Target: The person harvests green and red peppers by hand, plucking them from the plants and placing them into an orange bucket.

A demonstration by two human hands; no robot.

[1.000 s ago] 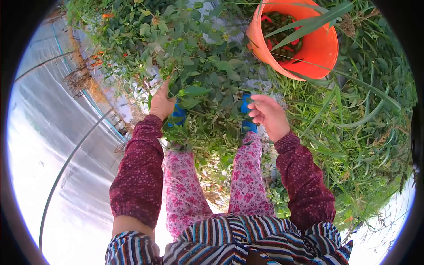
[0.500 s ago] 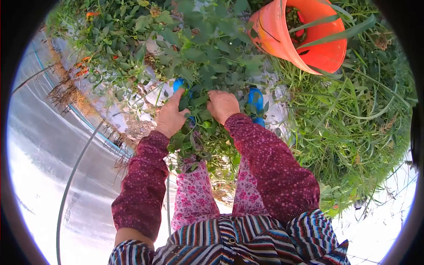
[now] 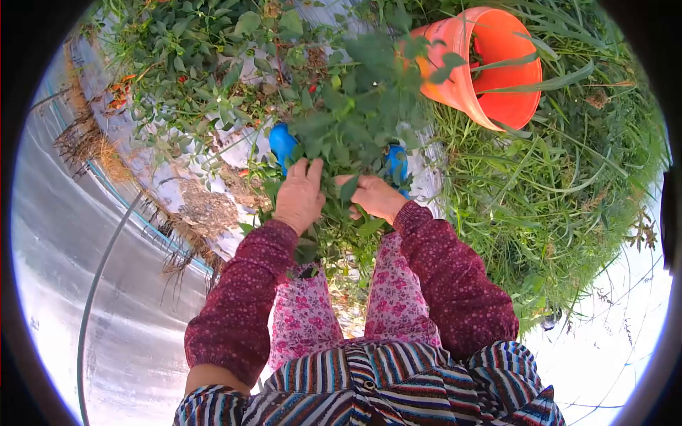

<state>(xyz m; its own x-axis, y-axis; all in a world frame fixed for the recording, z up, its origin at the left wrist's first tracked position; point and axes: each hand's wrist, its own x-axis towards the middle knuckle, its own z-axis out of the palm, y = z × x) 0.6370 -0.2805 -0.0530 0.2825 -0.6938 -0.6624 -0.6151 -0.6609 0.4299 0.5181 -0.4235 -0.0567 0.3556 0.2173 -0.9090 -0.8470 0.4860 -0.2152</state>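
Observation:
A leafy green plant, apparently a pepper plant (image 3: pixel 348 124), stands between my feet and spreads in front of my hands. My left hand (image 3: pixel 301 195) reaches into its leaves from the left, back upward, fingers bent down with the tips in the foliage. My right hand (image 3: pixel 373 197) comes in from the right, thumb and fingers drawn together among the stems, a leaf (image 3: pixel 349 187) overlapping the fingers. Both hands are closed and near each other; whatever lies between their fingers is hidden. Small red spots, likely peppers (image 3: pixel 312 89), show among the leaves.
An orange bucket (image 3: pixel 455 96) leans at the upper right, something red and green inside. My blue shoes (image 3: pixel 283 145) flank the plant. Tall grass (image 3: pixel 526 206) fills the right; plastic sheeting (image 3: pixel 135 284) with a curved pole (image 3: pixel 99 284) runs along the left. Orange-red peppers (image 3: pixel 119 92) lie at far left.
Both hands have come lower, toward my body. My left hand has shifted right, and my right hand has turned to point left. The view has moved, and the bucket appears slightly lower and further left.

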